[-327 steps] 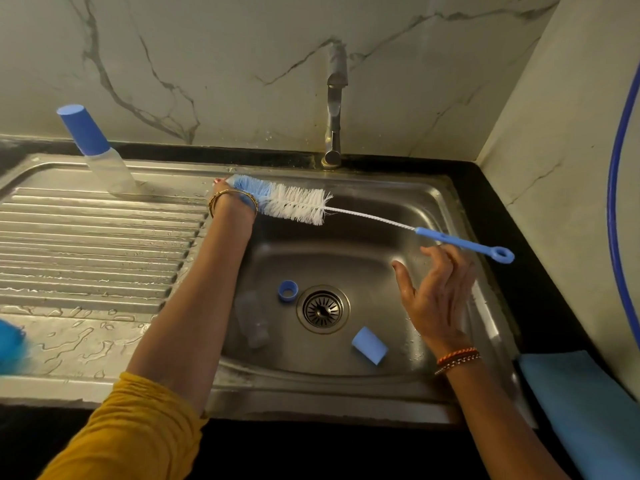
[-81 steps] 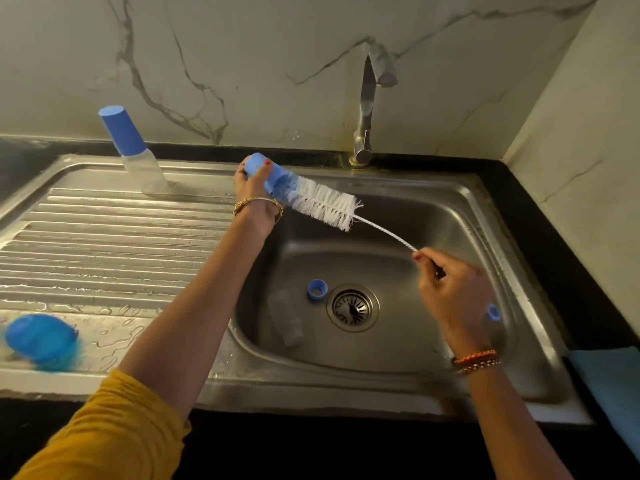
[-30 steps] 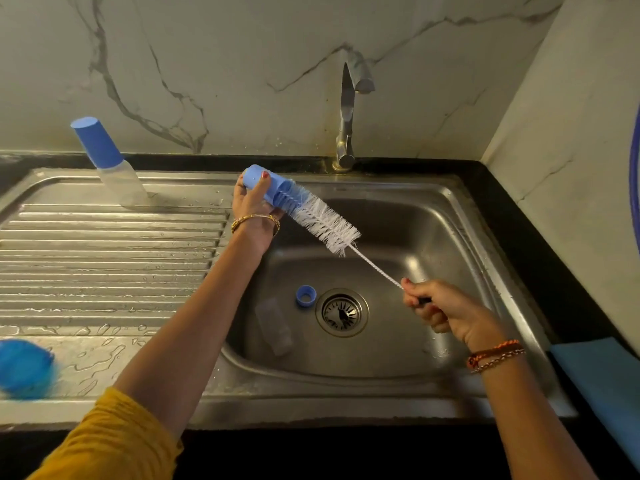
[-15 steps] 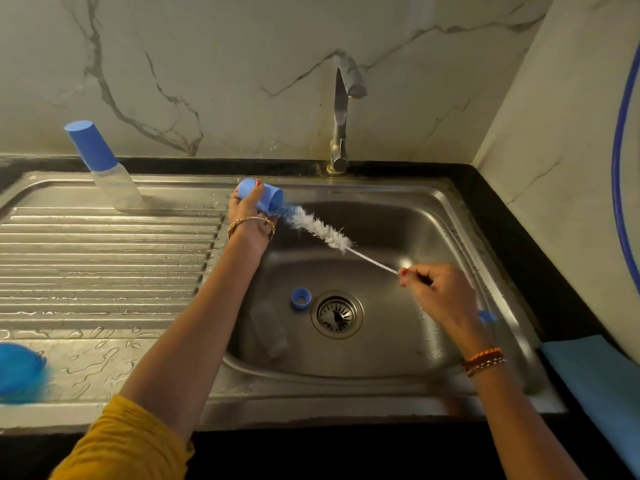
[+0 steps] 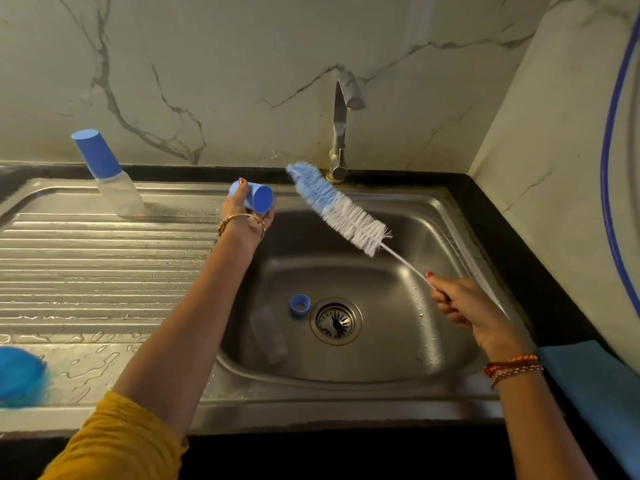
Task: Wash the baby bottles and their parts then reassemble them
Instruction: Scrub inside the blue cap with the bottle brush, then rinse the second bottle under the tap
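My left hand (image 5: 247, 216) grips a blue bottle cap (image 5: 255, 199) above the sink's left rim, its open mouth turned to the right. My right hand (image 5: 460, 304) holds the wire stem of a blue-and-white bottle brush (image 5: 337, 207), whose bristle head hangs in the air just right of the cap, clear of it. In the sink basin (image 5: 398, 327) lie a clear bottle body (image 5: 268, 336) on its side and a blue collar ring (image 5: 300, 304) beside the drain (image 5: 335, 321). A capped baby bottle (image 5: 105, 171) stands on the drainboard at the back left.
The tap (image 5: 341, 133) rises behind the basin; no water runs from it. A blue scrubber (image 5: 20, 374) sits at the wet drainboard's (image 5: 86, 271) front left. A blue cloth (image 5: 602, 393) lies on the black counter at right. A blue hose (image 5: 616, 133) runs down the right wall.
The brush has been drawn out of the blue cap and its head now hangs free to the right. The left hand still holds the cap in the same place.
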Motion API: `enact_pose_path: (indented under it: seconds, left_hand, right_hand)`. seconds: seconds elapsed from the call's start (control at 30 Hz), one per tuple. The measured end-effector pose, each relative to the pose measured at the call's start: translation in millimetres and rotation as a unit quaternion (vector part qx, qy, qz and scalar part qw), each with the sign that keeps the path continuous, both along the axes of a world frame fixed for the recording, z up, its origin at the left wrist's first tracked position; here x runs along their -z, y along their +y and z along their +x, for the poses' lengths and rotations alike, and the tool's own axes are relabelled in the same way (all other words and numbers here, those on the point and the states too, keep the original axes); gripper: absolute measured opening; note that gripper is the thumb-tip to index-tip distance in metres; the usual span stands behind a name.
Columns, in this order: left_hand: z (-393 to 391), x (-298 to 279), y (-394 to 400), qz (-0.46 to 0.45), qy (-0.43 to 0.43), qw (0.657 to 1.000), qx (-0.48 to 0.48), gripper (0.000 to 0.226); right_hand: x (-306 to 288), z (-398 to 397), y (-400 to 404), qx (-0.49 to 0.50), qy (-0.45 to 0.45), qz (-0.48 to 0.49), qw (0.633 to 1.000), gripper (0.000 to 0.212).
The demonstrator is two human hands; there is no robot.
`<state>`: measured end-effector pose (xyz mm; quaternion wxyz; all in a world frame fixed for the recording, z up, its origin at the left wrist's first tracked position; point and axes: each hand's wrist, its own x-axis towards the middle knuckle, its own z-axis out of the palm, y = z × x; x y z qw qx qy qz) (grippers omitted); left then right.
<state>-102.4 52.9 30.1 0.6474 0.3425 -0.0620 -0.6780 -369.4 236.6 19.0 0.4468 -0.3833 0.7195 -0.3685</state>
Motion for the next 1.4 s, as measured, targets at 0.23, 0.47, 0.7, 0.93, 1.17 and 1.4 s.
enact_pose_path:
  seconds: [0.23, 0.47, 0.7, 0.93, 1.17, 1.4]
  left_hand:
    - [-38, 30, 39, 0.081, -0.402, 0.894, 0.182, 0.046]
    - [-116, 91, 89, 0.041, -0.579, 0.695, 0.425, 0.065]
    - [-167, 128, 107, -0.011, -0.652, 0.592, 0.474, 0.070]
    - [-178, 154, 109, -0.049, -0.708, 0.533, 0.461, 0.068]
    - [-174, 172, 109, -0.068, -0.706, 0.509, 0.487, 0.061]
    - [-170, 177, 110, -0.062, -0.700, 0.486, 0.520, 0.057]
  right_hand:
    - [14, -7, 16, 0.125, 0.088, -0.088, 0.984, 0.031]
    - [32, -24, 22, 0.188, 0.234, -0.142, 0.943, 0.024]
    - [26, -50, 4, 0.272, 0.364, -0.135, 0.881, 0.026]
    - [36, -92, -27, 0.292, 0.434, -0.083, 0.848, 0.026]
    - [36, -106, -32, 0.289, 0.437, -0.043, 0.851, 0.024]
    - [38, -105, -33, 0.268, 0.450, -0.011, 0.852, 0.034]
